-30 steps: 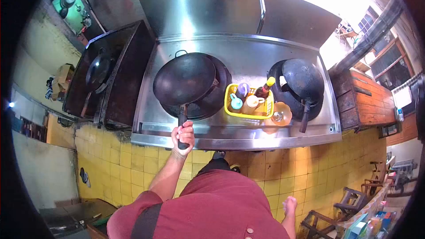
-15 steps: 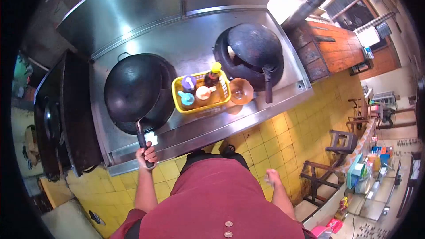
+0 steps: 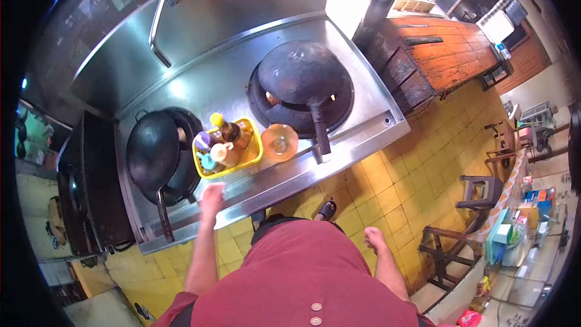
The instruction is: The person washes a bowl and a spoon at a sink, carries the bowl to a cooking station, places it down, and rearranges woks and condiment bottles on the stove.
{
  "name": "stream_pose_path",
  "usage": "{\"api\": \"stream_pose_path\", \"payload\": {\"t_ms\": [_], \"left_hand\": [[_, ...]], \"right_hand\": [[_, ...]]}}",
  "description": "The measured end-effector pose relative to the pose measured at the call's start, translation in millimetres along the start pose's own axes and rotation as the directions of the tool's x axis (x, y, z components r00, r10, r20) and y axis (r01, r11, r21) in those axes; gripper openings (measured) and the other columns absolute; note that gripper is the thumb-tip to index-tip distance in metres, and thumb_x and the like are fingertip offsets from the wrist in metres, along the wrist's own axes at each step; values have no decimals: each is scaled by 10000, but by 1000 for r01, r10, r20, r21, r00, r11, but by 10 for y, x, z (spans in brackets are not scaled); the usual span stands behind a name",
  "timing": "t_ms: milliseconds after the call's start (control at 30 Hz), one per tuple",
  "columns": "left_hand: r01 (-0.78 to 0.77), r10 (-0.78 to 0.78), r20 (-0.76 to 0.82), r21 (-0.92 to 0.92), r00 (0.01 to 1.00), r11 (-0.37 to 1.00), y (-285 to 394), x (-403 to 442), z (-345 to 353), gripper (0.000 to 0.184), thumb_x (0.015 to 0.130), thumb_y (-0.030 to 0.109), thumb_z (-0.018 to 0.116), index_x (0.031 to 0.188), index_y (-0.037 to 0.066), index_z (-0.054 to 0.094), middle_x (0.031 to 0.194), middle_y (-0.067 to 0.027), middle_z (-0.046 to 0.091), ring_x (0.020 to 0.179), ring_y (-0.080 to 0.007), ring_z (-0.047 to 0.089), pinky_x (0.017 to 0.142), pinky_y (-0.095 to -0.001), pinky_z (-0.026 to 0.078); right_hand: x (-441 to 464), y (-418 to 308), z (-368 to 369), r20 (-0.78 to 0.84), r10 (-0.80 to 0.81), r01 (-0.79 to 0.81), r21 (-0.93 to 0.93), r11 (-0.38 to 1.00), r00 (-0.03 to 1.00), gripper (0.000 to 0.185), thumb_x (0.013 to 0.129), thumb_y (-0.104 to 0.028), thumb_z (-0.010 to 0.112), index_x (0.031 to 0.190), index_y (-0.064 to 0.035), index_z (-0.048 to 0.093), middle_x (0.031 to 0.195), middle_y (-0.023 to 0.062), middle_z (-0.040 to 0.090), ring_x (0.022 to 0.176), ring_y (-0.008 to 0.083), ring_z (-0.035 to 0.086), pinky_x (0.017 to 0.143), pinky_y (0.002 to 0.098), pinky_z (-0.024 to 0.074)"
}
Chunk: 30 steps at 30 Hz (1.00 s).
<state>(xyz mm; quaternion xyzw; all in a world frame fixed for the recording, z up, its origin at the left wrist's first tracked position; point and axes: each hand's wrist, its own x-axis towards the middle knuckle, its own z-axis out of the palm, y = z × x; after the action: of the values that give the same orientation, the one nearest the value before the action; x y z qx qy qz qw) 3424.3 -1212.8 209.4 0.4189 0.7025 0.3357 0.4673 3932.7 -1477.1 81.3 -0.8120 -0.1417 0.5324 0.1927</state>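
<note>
My left hand point(image 3: 212, 198) is in front of the stove's front edge, below the yellow basket point(image 3: 229, 172) and apart from the wok handle. Its fingers are smeared by motion. To its left, a black wok point(image 3: 151, 152) sits askew over the left burner, handle toward me. Hanging beside my body over the yellow floor, my right hand point(image 3: 374, 238) has curled fingers with nothing visible in them. The basket holds a yellow-capped dark bottle point(image 3: 229, 132), a peach container point(image 3: 224, 154) and other small containers. Right of the basket stands an amber bowl point(image 3: 279, 143).
A second black wok point(image 3: 304, 72) rests on the right burner, handle toward me. A wooden counter point(image 3: 451, 51) stands beyond the stove's right end. On the right are a grey plastic stool point(image 3: 481, 192) and a cluttered table point(image 3: 523, 284). Yellow tiles point(image 3: 417, 172) cover the floor.
My left hand has let go of the left wok's handle and moved right, toward the basket. The view has shifted, with the stove now further left. My right hand stays beside my body.
</note>
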Motion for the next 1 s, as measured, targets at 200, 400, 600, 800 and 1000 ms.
{"api": "stream_pose_path", "payload": {"t_ms": [200, 400, 600, 800, 1000], "left_hand": [[-267, 225, 261, 140, 939, 953, 45, 389, 2822, 663, 757, 404, 695, 1206, -49, 514, 1129, -221, 589, 1073, -302, 566, 939, -376, 427], [66, -79, 33, 294, 996, 954, 483, 694, 3806, 562, 657, 240, 748, 1106, -1, 510, 1005, -143, 618, 934, -244, 599, 827, -351, 476], [179, -145, -201, 161, 969, 971, 582, 658, 4084, 418, 630, 199, 689, 981, 11, 561, 933, -168, 633, 853, -297, 620, 775, -386, 481], [-15, 18, -56, 53, 998, 998, 660, 800, 3691, 253, 635, 170, 648, 807, 6, 559, 666, -102, 601, 568, -202, 587, 543, -355, 492], [121, -12, 236, -451, 972, 884, 2055, 566, 2935, 193, 730, 62, 592, 878, 83, 471, 628, -17, 502, 461, -116, 484, 403, -266, 400]], "right_hand": [[-18, 813, -1048, -125, 222, -191, 218, 957, 967, 158, 857, -239, 515, 893, -114, 604, 697, 29, 547, 589, 178, 555, 455, 326, 409], [-104, 1313, -1648, -222, 310, -239, 295, 925, 925, 261, 846, -211, 486, 1069, -96, 560, 818, 85, 582, 634, 214, 590, 472, 349, 445], [1, 1293, -1319, -136, 229, -155, 413, 897, 964, 206, 871, -188, 474, 1022, -64, 540, 772, 83, 558, 533, 189, 546, 410, 322, 402], [318, 963, -1353, 28, 56, -61, 265, 962, 998, 149, 882, -173, 472, 944, -56, 541, 737, 65, 541, 466, 158, 503, 368, 298, 363], [1000, 422, -1674, 129, 0, -42, 324, 945, 992, 132, 886, -167, 473, 901, -54, 539, 721, 56, 533, 436, 141, 478, 351, 285, 342]]}}
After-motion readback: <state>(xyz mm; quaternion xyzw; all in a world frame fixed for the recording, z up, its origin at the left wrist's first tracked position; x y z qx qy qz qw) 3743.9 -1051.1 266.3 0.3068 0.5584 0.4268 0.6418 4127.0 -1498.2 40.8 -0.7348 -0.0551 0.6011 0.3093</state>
